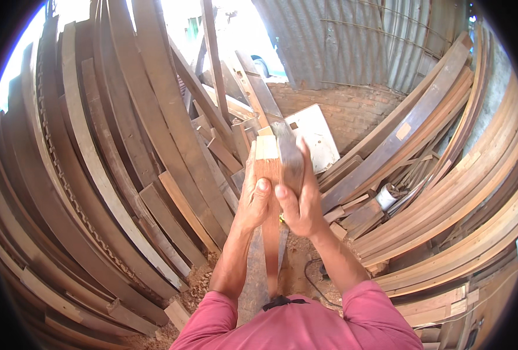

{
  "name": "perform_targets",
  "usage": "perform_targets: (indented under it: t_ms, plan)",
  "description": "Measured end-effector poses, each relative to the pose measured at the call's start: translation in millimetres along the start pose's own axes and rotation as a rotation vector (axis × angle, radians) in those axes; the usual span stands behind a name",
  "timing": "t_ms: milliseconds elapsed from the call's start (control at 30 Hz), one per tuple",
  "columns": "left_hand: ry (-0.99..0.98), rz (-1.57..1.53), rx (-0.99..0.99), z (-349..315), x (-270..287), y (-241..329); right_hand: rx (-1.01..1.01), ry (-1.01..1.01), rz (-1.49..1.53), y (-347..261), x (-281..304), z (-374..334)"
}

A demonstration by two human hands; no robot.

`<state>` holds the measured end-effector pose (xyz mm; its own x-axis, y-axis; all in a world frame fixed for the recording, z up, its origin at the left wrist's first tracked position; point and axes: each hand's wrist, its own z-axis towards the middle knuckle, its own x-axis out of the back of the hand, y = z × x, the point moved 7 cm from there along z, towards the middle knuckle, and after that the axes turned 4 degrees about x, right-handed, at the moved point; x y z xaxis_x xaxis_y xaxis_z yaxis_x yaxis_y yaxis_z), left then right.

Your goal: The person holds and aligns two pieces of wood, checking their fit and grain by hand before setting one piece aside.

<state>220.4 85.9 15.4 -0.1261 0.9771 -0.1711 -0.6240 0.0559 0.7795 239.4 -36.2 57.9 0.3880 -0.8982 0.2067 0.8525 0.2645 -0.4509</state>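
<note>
In front of my chest a reddish-brown wooden beam [271, 233] points away from me, its far end capped by a pale face. Against its right side lies a greyish wooden piece [291, 166], slightly blurred. My left hand [253, 201] is wrapped along the beam's left side, thumb on top. My right hand [305, 210] grips the greyish piece from the right, its thumb reaching toward the beam; its fingertips are smeared by motion. Whether the two pieces are joined, I cannot tell. The undersides are hidden.
Long planks [154, 105] lean densely on the left; stacked boards [445, 210] curve along the right. Ahead are a white panel [317, 137], a brick wall [352, 108] and corrugated metal sheets [352, 46]. A white can [385, 197] lies among offcuts. Wood shavings and a black cable [317, 283] are on the floor.
</note>
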Motion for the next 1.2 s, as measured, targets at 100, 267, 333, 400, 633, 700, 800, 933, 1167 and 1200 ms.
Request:
perform_targets:
  t_ms: [100, 267, 333, 400, 633, 700, 800, 933, 1167, 1200]
  plan:
    - [0.060, 0.048, 0.061, -0.2, -8.3, 2.9, 0.029, 0.036, -0.028, 0.3, 2.7, -8.3]
    - [0.050, 0.120, -0.005, -9.1, 0.2, 10.4, 0.049, 0.147, 0.011, 8.7, 12.0, 76.2]
    - [0.023, 0.355, -0.097, -14.7, -1.7, 18.2, -0.045, 0.078, 0.122, -2.3, 21.9, 80.1]
    - [0.027, 0.338, -0.150, -7.1, -2.4, 24.4, 0.051, 0.066, 0.092, -15.7, 30.0, 66.1]
    - [0.058, 0.634, -0.246, -9.6, 1.9, 8.5, -0.110, -0.050, 0.280, -26.1, 38.5, 38.0]
    - [0.069, 0.584, -0.233, -10.9, 3.6, -2.6, -0.144, -0.156, 0.158, -20.4, 35.1, 24.5]
    - [0.084, 0.492, -0.248, -13.2, -2.9, -8.6, -0.194, -0.138, 0.166, -23.7, 26.3, -2.5]
    - [0.092, 0.500, -0.275, -17.4, -6.9, -11.8, -0.222, -0.121, 0.199, -16.7, 29.8, -0.7]
    - [0.049, 0.474, -0.273, -23.9, -7.6, -6.3, -0.285, -0.102, 0.068, 4.0, 28.3, 26.3]
    - [0.026, 0.438, -0.258, -25.1, -6.9, -7.9, -0.280, -0.106, 0.066, 0.7, 28.6, 20.2]
